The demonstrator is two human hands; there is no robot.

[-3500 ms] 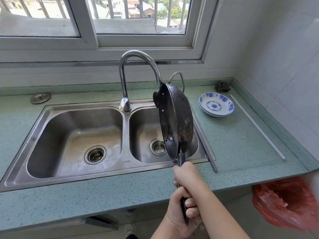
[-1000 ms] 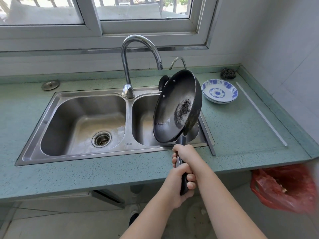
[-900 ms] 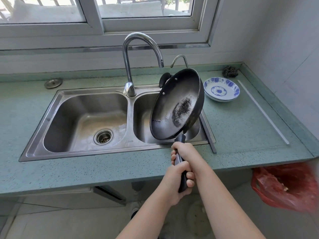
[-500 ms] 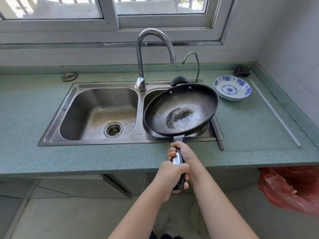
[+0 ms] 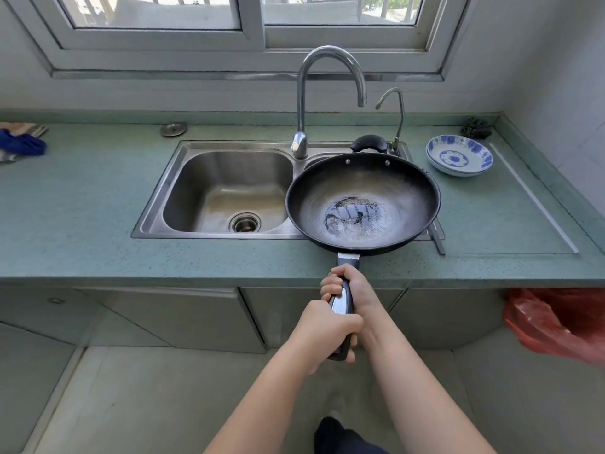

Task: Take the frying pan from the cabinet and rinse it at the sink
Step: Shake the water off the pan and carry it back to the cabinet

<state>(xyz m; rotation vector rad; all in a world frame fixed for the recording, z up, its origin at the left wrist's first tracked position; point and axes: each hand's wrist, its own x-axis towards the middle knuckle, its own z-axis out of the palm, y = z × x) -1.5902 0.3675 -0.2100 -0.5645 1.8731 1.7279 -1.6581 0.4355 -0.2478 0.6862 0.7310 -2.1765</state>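
Note:
A black frying pan (image 5: 363,201) is held level over the right basin of the steel double sink (image 5: 226,191), hiding most of that basin. A wet, shiny patch lies in the pan's middle. Both hands grip its long dark handle: my right hand (image 5: 352,286) close to the pan, my left hand (image 5: 322,332) nearer the handle's end. The tall curved faucet (image 5: 327,80) stands behind the pan with its spout above the pan's far edge. No water runs from it.
A blue-and-white bowl (image 5: 458,158) sits on the green counter (image 5: 82,204) right of the sink, a dark scrubber (image 5: 476,127) behind it. A small second tap (image 5: 394,116), a sink plug (image 5: 173,129), a blue cloth (image 5: 19,144) and a red plastic bag (image 5: 553,326) are around.
The pan has turned from nearly on edge to flat and level over the right basin. Both hands stayed on the handle. My view has pulled back from the counter.

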